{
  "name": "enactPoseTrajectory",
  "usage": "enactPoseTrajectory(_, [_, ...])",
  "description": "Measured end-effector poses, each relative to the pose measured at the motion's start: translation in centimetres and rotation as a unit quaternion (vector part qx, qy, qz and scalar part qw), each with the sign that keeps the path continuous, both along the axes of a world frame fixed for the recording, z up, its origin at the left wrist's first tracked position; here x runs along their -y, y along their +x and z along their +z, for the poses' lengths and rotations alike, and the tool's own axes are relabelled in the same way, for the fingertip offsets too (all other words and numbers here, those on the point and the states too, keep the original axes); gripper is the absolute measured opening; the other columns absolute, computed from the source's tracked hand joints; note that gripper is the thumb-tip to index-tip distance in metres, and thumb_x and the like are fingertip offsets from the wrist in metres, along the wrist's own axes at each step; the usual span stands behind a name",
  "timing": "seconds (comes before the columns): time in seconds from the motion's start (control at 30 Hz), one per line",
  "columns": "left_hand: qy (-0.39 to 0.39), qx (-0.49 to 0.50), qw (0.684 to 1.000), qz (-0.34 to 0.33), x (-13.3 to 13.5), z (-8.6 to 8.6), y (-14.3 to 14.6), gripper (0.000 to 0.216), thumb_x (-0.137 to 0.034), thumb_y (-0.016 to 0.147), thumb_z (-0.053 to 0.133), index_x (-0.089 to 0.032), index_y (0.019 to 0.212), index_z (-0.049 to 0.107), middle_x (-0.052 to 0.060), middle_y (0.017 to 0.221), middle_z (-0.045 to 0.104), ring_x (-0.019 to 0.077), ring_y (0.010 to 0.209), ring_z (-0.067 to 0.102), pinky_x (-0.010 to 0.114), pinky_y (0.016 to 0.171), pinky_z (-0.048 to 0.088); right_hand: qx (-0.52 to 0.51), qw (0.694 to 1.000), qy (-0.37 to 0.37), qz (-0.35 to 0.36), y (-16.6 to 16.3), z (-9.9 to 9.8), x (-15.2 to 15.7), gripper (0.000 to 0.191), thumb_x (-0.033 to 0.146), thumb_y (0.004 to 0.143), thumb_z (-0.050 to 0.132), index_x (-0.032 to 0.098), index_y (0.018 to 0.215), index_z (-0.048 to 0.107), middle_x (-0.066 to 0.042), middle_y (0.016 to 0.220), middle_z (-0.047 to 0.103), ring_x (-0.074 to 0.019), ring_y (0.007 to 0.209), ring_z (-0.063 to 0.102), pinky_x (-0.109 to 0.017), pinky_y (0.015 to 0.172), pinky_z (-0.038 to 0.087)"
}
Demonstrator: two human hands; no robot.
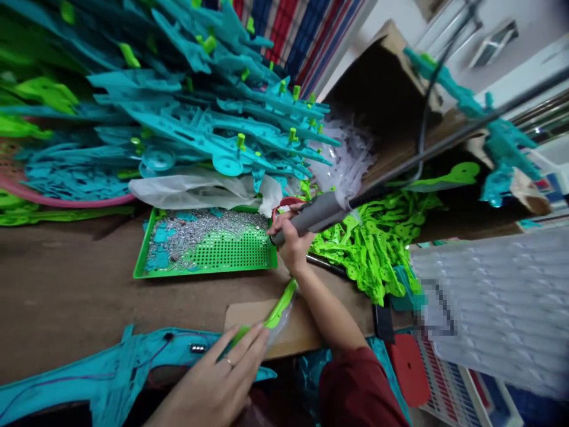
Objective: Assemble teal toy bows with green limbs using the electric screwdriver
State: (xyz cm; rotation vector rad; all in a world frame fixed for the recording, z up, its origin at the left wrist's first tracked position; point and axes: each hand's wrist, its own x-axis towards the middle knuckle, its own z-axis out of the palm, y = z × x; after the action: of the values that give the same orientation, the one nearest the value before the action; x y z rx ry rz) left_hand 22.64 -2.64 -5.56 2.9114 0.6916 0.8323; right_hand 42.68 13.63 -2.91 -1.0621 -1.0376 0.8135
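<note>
My right hand [293, 246] is wrapped round a grey electric screwdriver [311, 218], its tip pointing down and left over the right edge of a green perforated tray [208, 275]. Small silver screws [226, 224] and flat blue pieces lie in the tray. Low in the middle, my left hand [226, 373], a ring on one finger, holds a lime green plastic part [280, 305] under its nearly straight fingers. Its thumb is hidden. Something clear and shiny lies along the part. Beneath is a tan cardboard sheet [302, 333].
Blue plastic parts [186, 118] are stacked at the back left, beside a pink basket [66, 203]. Lime green parts [368, 243] are heaped right of the screwdriver, near a cardboard box [377, 71]. A long blue assembly [111, 362] with wires lies front left. Clear plastic sheeting [502, 296] stands at right.
</note>
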Motion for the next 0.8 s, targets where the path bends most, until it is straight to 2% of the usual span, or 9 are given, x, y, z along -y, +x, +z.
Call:
enactPoseTrajectory(0.13, [-0.036,0.033,0.998,0.035,0.4,-2.0,0.6,0.047,-0.013,0.099,0.031,-0.014,0.124,0.071,0.008,0.135,0.068,0.025,0.129,0.056,0.042,0.112,0.034,0.01,0.999,-0.015,-0.032,-0.6,-1.4,0.0,0.04,0.051,0.076,0.063,0.026,0.103,0.048,0.007,0.063,0.045,-0.0129,0.05,0.048,-0.031,0.055,0.05])
enactPoseTrajectory(0.27, [-0.064,0.054,0.996,0.033,0.3,-2.2,0.1,0.044,-0.012,0.098,0.034,-0.014,0.122,0.071,0.008,0.132,0.069,0.0257,0.128,0.057,0.042,0.114,0.034,0.019,0.999,-0.02,-0.033,-0.4,-1.8,-0.1,0.043,0.052,0.075,0.063,0.027,0.104,0.044,0.007,0.062,0.046,-0.014,0.05,0.049,-0.033,0.057,0.05])
enactPoseTrajectory(0.37, [-0.055,0.043,0.997,0.022,0.5,-2.4,-0.1,0.044,-0.012,0.096,0.037,-0.012,0.127,0.069,0.01,0.136,0.067,0.0272,0.129,0.057,0.044,0.116,0.033,0.013,1.0,-0.002,-0.026,-0.4,-2.2,-0.2,0.041,0.05,0.075,0.064,0.027,0.102,0.043,0.007,0.062,0.046,-0.0133,0.049,0.049,-0.032,0.057,0.05])
enactPoseTrajectory(0.5, [-0.038,0.028,0.999,0.02,0.4,-2.8,-0.1,0.048,-0.009,0.093,0.038,-0.011,0.133,0.064,0.013,0.144,0.061,0.0273,0.136,0.053,0.044,0.122,0.029,0.024,0.999,-0.018,-0.041,-0.9,-2.3,-0.6,0.042,0.053,0.076,0.062,0.028,0.103,0.043,0.007,0.063,0.045,-0.0127,0.05,0.049,-0.033,0.058,0.052])
enactPoseTrajectory(0.57, [-0.032,0.024,0.999,0.015,0.4,-2.8,-0.1,0.05,-0.008,0.092,0.036,-0.009,0.134,0.063,0.013,0.146,0.06,0.0269,0.139,0.051,0.044,0.124,0.027,0.022,0.999,-0.012,-0.048,-1.0,-1.4,-0.4,0.043,0.052,0.076,0.063,0.027,0.106,0.044,0.007,0.064,0.045,-0.0126,0.049,0.048,-0.032,0.057,0.051])
enactPoseTrajectory(0.63, [-0.026,0.017,0.999,0.01,0.6,-2.6,-0.3,0.049,-0.008,0.092,0.036,-0.006,0.135,0.061,0.015,0.147,0.058,0.0288,0.14,0.051,0.045,0.126,0.025,0.017,0.998,0.013,-0.065,-0.5,0.3,0.4,0.044,0.049,0.078,0.063,0.027,0.112,0.045,0.007,0.064,0.045,-0.0133,0.049,0.05,-0.031,0.054,0.05])
enactPoseTrajectory(0.73, [-0.027,0.001,1.0,0.004,1.1,-2.3,-0.8,0.05,-0.009,0.093,0.036,-0.002,0.138,0.057,0.018,0.151,0.053,0.0325,0.142,0.049,0.048,0.127,0.023,0.035,0.992,0.038,-0.115,1.2,3.3,2.9,0.04,0.047,0.081,0.058,0.029,0.114,0.047,0.007,0.061,0.041,-0.0137,0.047,0.049,-0.029,0.048,0.045])
enactPoseTrajectory(0.8, [-0.04,-0.01,0.999,0.001,1.4,-2.3,-1.1,0.052,-0.009,0.093,0.035,-0.002,0.14,0.055,0.017,0.153,0.051,0.0325,0.143,0.047,0.048,0.128,0.022,0.055,0.987,0.039,-0.149,2.7,4.3,4.9,0.033,0.047,0.081,0.057,0.03,0.107,0.047,0.008,0.059,0.039,-0.0132,0.045,0.047,-0.028,0.045,0.043])
